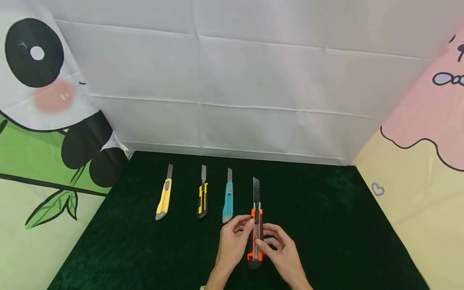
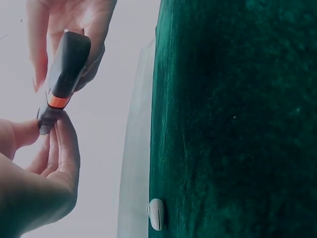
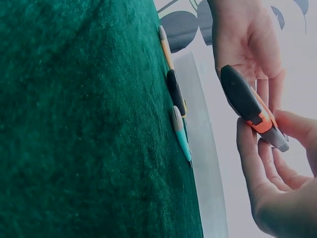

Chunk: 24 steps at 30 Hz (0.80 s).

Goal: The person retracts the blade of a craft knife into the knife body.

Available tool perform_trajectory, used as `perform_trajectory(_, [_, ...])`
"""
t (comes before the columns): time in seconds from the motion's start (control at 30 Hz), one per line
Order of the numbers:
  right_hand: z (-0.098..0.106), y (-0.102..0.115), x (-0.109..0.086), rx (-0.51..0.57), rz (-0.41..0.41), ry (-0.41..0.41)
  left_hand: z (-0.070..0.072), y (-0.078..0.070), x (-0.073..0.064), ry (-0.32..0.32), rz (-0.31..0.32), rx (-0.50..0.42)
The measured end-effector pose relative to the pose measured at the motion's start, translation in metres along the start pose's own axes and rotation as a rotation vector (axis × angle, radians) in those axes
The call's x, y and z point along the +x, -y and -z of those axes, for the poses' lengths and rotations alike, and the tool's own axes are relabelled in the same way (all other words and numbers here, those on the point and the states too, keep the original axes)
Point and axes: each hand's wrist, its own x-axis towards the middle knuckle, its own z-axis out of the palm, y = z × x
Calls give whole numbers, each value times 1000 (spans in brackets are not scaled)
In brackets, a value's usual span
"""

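Note:
An orange and black utility knife [image 1: 256,233] with its dark blade [image 1: 256,190] extended points away from me, held between both hands over the green cloth. My left hand [image 1: 233,241] pinches its left side between thumb and fingers. My right hand [image 1: 282,251] grips the right side, the thumb lying on top near the lower part. Both wrist views show the black butt end of the knife [image 2: 71,64] raised above the cloth, each hand at one side. The nearest other knife is a teal utility knife [image 1: 228,201], beyond the left fingertips with its blade out.
Left of the teal one lie a black and yellow utility knife [image 1: 202,197] and a pale yellow utility knife [image 1: 164,197], blades extended. They rest on a dark green cloth [image 1: 326,225]. A white curtain [image 1: 253,76] stands behind, with cartoon-printed cloth at both sides.

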Motion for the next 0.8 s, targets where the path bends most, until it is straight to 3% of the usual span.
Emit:
perform_trajectory(0.4, [3,3,-3,45,-28,74,0,-4,2,8,14,-31])
perform_trajectory(0.8, [-2,-3,-5,45,16,52,-12,-14,10,-111,78,5])
